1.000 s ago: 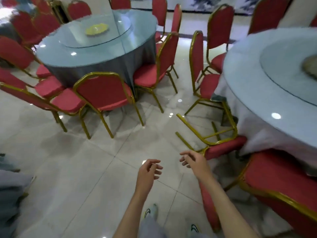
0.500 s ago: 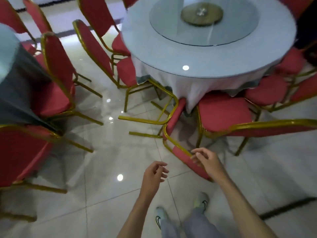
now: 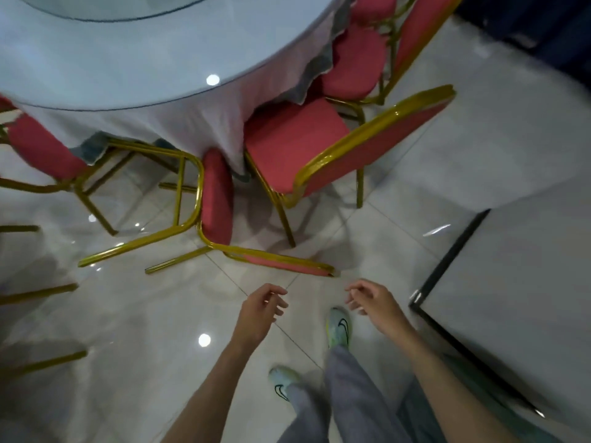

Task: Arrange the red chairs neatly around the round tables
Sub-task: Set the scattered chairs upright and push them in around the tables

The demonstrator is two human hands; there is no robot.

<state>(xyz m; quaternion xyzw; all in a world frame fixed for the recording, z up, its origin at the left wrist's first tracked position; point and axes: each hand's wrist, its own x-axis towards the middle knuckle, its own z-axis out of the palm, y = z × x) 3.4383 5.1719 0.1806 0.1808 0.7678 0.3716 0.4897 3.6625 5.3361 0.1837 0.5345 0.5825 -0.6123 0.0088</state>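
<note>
Both grips are loose and hold nothing: the left hand (image 3: 260,310) and the right hand (image 3: 375,303) hover low over the glossy tiled floor (image 3: 128,314), fingers slackly curled. Just beyond them a tipped red chair (image 3: 217,199) lies on its back, gold legs pointing left, its seat on edge against the white cloth (image 3: 208,123) of the round worktop (image 3: 112,59). To its right, an upright red chair (image 3: 287,139) stands with its seat partly under the cloth. Another red chair (image 3: 38,148) sits at the left edge, and more red chairs (image 3: 355,65) crowd the far right. A pale shoe (image 3: 339,326) shows near the right hand.
</note>
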